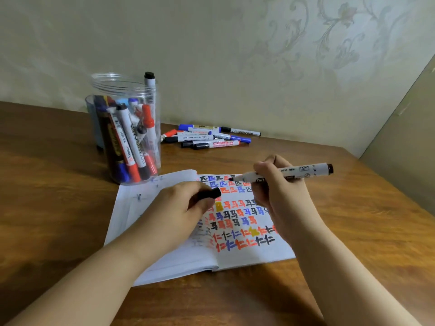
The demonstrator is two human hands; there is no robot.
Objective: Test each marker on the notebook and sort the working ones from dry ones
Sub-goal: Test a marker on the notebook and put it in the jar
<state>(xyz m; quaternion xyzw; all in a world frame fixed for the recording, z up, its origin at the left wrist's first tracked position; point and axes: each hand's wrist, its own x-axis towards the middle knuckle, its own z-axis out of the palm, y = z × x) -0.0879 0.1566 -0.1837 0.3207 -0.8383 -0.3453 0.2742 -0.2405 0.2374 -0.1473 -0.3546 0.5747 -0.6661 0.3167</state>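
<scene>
1. We see the right hand (273, 184) grasping a white cylindrical marker (289, 174), lying near level, dark tip toward 9 o'clock over the notebook (235, 255).
2. The left hand (186, 203) is curled around a black cap (210, 193), held over the page.
3. The notebook lies open on the wood-grain table (364, 231); its right page carries rows of red, blue, black and orange marks, partly hidden by both hands.
4. At 11 o'clock stands a clear ribbed plastic jar (128, 128) of markers.
5. At 12 o'clock a loose marker pile (207, 136) lies by the wall; its count appears to be about eight.
</scene>
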